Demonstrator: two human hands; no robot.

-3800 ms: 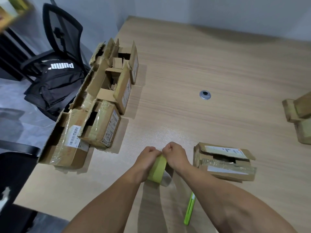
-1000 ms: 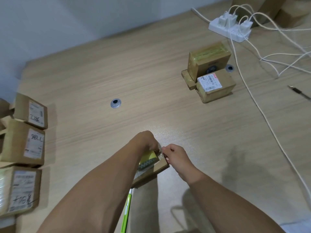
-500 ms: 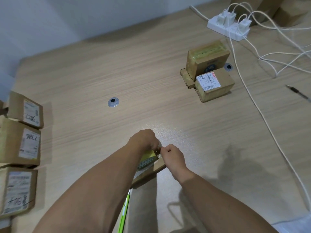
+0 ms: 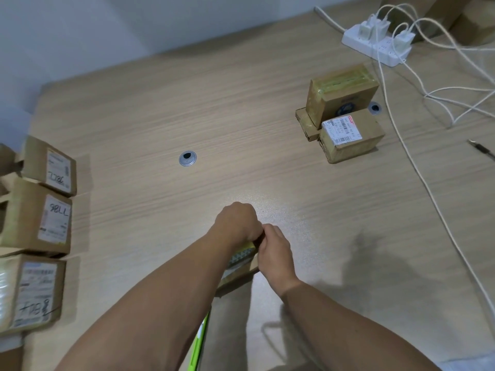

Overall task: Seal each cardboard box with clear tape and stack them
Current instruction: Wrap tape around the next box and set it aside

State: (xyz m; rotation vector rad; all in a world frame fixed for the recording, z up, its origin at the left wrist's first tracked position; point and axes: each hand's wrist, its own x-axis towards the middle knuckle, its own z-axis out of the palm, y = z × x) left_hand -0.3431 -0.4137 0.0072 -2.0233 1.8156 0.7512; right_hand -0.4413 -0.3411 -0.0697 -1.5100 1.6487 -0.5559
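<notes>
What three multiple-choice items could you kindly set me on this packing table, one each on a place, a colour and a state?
1. The white power strip lies on the table: A) at the near edge; B) in the middle; C) at the far right.
2. The slim tool at the near edge is: A) green; B) red; C) black.
3. The left hand and right hand are: A) flat and apart; B) together, fingers curled, over the small box; C) raised and empty.
C: it sits far right, plugs in it. A: it shows bright green. B: both meet over the box.
</notes>
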